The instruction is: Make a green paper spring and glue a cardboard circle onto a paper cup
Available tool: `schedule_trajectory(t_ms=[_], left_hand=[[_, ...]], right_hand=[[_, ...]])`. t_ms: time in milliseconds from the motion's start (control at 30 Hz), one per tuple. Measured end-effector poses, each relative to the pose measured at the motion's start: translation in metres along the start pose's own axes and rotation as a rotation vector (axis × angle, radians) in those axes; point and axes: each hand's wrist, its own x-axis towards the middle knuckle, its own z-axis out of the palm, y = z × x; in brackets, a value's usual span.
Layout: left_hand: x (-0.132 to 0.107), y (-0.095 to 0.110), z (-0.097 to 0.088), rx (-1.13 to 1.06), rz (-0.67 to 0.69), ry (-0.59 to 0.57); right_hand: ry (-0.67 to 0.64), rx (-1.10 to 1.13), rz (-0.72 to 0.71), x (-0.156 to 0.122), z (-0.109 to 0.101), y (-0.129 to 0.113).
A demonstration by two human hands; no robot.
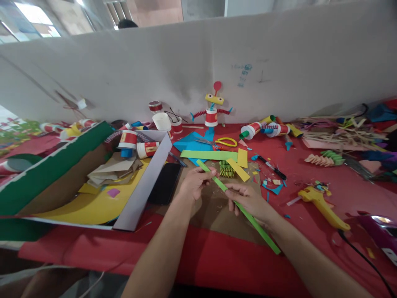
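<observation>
A long green paper strip [261,234] is slanting across the middle of the table, its upper end pointing away from the person and its lower end reaching toward the near edge. The left hand [194,183] is pinching it near the upper end, thumb and fingers closed on the paper. The right hand [247,199] is grasping it around the middle, fingers curled over it. Both hands are hovering over a brown cardboard sheet [214,213] that is lying on the red table cover [217,260].

Just beyond the hands, a small green folded paper spring [227,169] is sitting between yellow paper strips [238,170] and a flat light green strip [208,155]. Further back, yellow-handled scissors [226,142] are resting beside blue paper [190,145], and a paper-cup figure [211,112] is standing against the white partition [279,62]. To the left, a black phone [164,183] is lying just beside an open box [143,186] full of paper. To the right, a yellow glue gun [323,205] is lying well apart from the hands.
</observation>
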Motion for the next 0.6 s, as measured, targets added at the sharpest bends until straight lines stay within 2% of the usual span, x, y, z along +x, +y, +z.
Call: schedule_trajectory(t_ms=[133, 267, 600], left_hand=[[-0.001, 0.001, 0.001, -0.06, -0.026, -0.036], [0.0, 0.003, -0.003, -0.058, -0.036, -0.036], [0.003, 0.015, -0.019, 0.011, 0.05, 0.06]], right_hand=[[0.024, -0.009, -0.016, 0.0, -0.001, -0.001], [-0.012, -0.013, -0.015, -0.001, 0.0, -0.003], [-0.002, -0.038, 0.0, -0.004, -0.004, -0.002]])
